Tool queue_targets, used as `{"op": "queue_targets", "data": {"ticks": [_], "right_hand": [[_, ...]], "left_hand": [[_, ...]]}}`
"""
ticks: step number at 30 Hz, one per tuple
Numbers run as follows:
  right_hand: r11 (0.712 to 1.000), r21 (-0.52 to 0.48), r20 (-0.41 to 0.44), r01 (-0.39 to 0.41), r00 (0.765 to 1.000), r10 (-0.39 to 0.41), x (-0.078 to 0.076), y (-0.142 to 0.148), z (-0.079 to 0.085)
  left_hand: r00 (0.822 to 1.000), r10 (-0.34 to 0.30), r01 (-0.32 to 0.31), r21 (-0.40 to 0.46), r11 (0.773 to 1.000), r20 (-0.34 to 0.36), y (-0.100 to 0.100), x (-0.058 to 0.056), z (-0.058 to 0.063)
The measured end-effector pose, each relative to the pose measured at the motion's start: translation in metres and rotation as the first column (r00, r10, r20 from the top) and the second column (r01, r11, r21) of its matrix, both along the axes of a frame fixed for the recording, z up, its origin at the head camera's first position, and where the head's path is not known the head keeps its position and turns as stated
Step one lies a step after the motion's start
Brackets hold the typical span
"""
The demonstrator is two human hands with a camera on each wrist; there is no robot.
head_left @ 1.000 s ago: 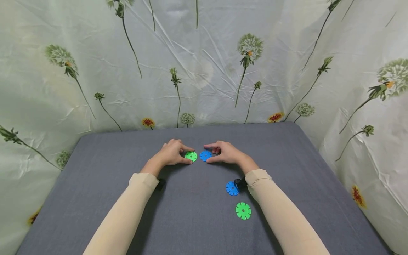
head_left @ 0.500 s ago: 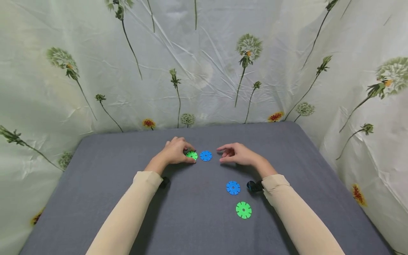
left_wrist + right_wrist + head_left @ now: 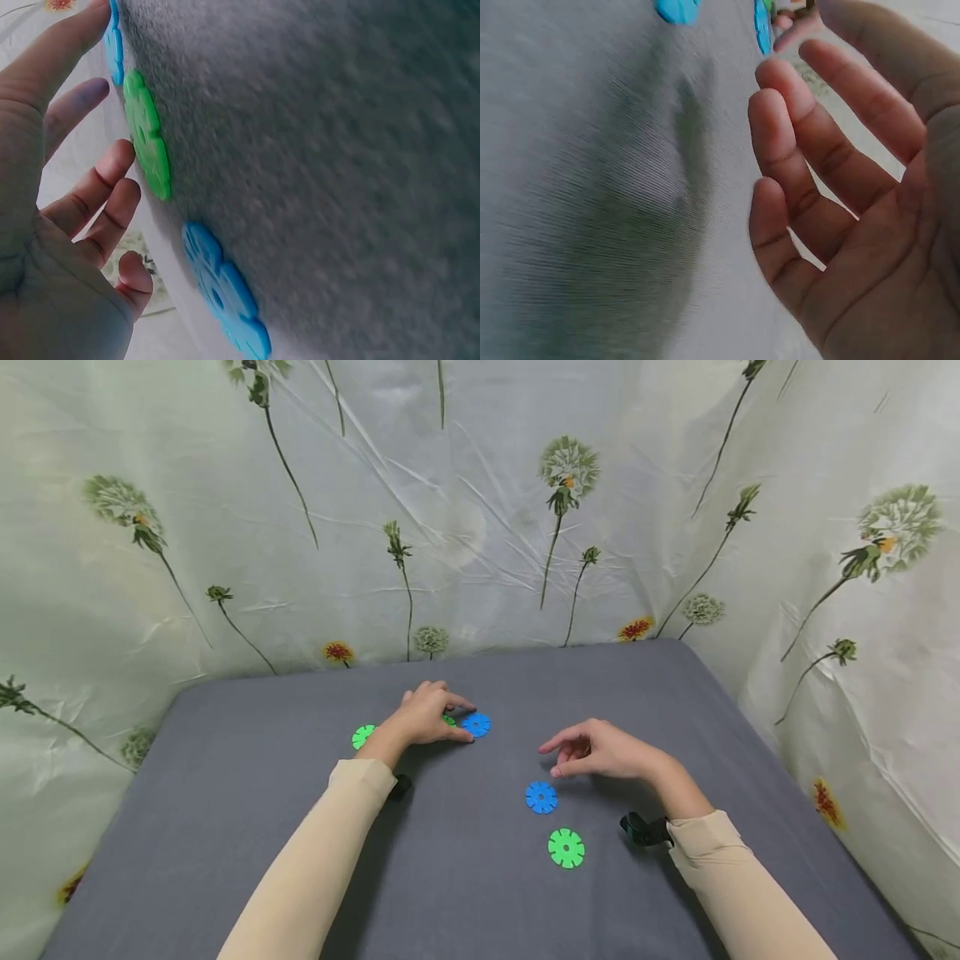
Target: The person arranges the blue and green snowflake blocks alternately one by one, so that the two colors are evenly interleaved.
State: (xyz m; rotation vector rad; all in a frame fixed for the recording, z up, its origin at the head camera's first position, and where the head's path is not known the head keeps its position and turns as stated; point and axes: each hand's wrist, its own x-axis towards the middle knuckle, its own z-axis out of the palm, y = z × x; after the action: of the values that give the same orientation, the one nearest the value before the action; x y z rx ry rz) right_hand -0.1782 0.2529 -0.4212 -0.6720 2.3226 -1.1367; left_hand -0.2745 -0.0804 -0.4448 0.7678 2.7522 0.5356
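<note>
In the head view my left hand (image 3: 423, 717) reaches around a blue notched plastic disc (image 3: 476, 724) lying flat on the table. Its thumb and forefinger extend to two sides of that disc; a firm pinch is not visible. Beneath the hand, a green disc (image 3: 147, 135) and another blue disc (image 3: 225, 289) appear in the left wrist view, the latter hidden from the head. A further green disc (image 3: 363, 737) shows left of the wrist. My right hand (image 3: 611, 750) hovers with loosely bent fingers and nothing held, nearest a loose blue disc (image 3: 541, 797).
Toward the person, a green disc (image 3: 566, 848) lies below the loose blue one. A grey cloth covers the table (image 3: 450, 877), with a flower-printed curtain (image 3: 480, 585) behind it. Black wrist cameras (image 3: 645, 829) sit at both cuffs.
My left hand has shifted right from the green disc to the blue one beside it. My right hand has left that blue disc, drawing back right and toward the person.
</note>
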Motion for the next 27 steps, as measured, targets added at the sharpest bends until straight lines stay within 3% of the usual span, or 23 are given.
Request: {"op": "queue_targets", "data": {"ticks": [4, 7, 15, 27], "right_hand": [[0.995, -0.047, 0.106, -0.084, 0.99, 0.089, 0.016, 0.0, -0.003], [0.994, -0.044, 0.15, -0.105, 0.983, 0.11, 0.028, -0.002, -0.006], [0.993, -0.03, 0.153, -0.111, 0.982, 0.114, 0.049, -0.007, -0.015], [0.997, -0.063, 0.125, -0.052, 0.99, 0.06, 0.072, 0.003, -0.032]], "left_hand": [[1.0, 0.001, -0.001, -0.009, 1.0, 0.004, 0.004, -0.002, -0.001], [1.0, -0.006, 0.006, -0.015, 1.0, 0.004, 0.007, -0.003, -0.002], [1.0, 0.007, -0.006, -0.035, 0.999, 0.017, 0.01, -0.003, 0.002], [0.999, 0.02, -0.02, -0.016, 1.0, 0.033, 0.01, -0.004, 0.0]]}}
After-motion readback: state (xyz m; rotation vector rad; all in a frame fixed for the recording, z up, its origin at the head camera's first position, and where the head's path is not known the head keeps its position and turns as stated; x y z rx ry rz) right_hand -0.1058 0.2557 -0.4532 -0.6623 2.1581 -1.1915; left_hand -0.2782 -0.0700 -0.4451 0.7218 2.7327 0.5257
